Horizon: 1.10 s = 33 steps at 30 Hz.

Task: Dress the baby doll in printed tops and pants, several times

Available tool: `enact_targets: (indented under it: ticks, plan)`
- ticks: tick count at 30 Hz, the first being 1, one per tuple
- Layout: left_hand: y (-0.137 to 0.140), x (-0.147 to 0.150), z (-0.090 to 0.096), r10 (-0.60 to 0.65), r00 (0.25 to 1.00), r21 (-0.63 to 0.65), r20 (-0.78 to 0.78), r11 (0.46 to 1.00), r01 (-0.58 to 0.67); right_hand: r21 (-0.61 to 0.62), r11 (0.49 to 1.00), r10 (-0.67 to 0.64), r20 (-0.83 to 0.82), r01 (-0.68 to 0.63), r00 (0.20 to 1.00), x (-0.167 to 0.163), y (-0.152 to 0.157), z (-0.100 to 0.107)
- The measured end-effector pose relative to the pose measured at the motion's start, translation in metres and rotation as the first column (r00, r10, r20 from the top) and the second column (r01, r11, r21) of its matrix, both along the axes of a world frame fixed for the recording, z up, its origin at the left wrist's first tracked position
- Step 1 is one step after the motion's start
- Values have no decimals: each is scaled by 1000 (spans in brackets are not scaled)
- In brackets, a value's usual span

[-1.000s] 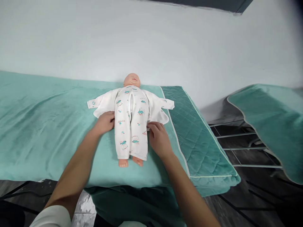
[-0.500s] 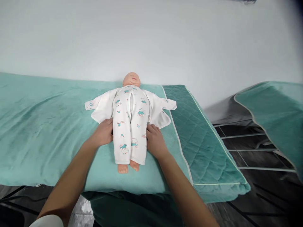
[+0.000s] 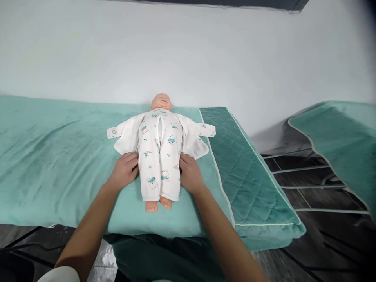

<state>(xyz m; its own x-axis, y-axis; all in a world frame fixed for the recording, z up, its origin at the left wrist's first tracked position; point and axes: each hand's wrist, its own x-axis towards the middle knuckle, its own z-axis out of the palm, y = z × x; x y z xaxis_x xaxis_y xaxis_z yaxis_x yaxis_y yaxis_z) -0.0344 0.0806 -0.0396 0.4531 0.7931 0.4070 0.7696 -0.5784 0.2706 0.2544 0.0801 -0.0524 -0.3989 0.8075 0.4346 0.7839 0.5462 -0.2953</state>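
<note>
A baby doll [image 3: 161, 101] lies on its back, its head toward the wall and its bare feet toward me. White printed baby trousers [image 3: 170, 156] cover its legs and reach high up the front. Underneath, a white baby jacket [image 3: 194, 137] is spread open, both sleeves stretched sideways. My left hand [image 3: 125, 170] is closed, its curled fingers at the left edge of the trousers around thigh height. On the opposite edge my right hand [image 3: 190, 172] is closed too. Its fingertips are partly hidden beside the trouser leg.
Green plush cloth [image 3: 58, 156] covers the bed, with a darker quilted mat [image 3: 246, 176] at its right end. A white wall [image 3: 176, 51] stands behind. To the right, another green cover [image 3: 340, 141] hangs over a metal slatted frame [image 3: 305, 187].
The view has tilted up slightly, bringing in a dark edge at the top. My left hand sits slightly farther left of the trousers; the doll and clothes keep their arrangement.
</note>
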Motion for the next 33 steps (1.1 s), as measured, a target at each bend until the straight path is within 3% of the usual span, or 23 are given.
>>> enact_targets:
  ticks: [3,7,10,12,14,16,17,19,24,29,33]
  plan:
    - [-6,0,2,1,997,-96,75,995,7,-29,1000,6,6,-6,1000,-1,-1,2]
    - [-5,-2,7,92,944,-269,318,963,-4,-76,997,18,-37,-21,999,-1,-5,4]
    - [-1,-4,6,255,843,-356,473,931,-81,-140,989,15,-279,-56,960,1,-2,1]
    - [4,-3,6,342,750,-407,566,907,-106,-220,975,-104,-553,-25,827,2,6,-2]
    - [10,3,7,405,636,-463,657,882,-82,-337,941,-266,-749,-4,607,1,22,-4]
    - [16,13,12,479,544,-541,689,839,-54,-443,895,-375,-804,-45,461,-3,39,-1]
    - [18,19,16,516,518,-586,682,809,-34,-482,873,-406,-799,-70,444,-6,48,2]
    - [20,32,23,546,497,-642,675,766,29,-533,843,-440,-765,-78,471,-12,61,12]
    - [28,48,35,496,435,-612,751,770,180,-519,853,-436,-762,-49,479,-24,73,30]
    - [46,49,35,506,424,-618,751,764,184,-484,874,-394,-762,-47,513,-24,88,27]
    - [51,46,28,444,493,-549,748,832,84,-470,880,-369,-768,-68,524,-18,96,14]
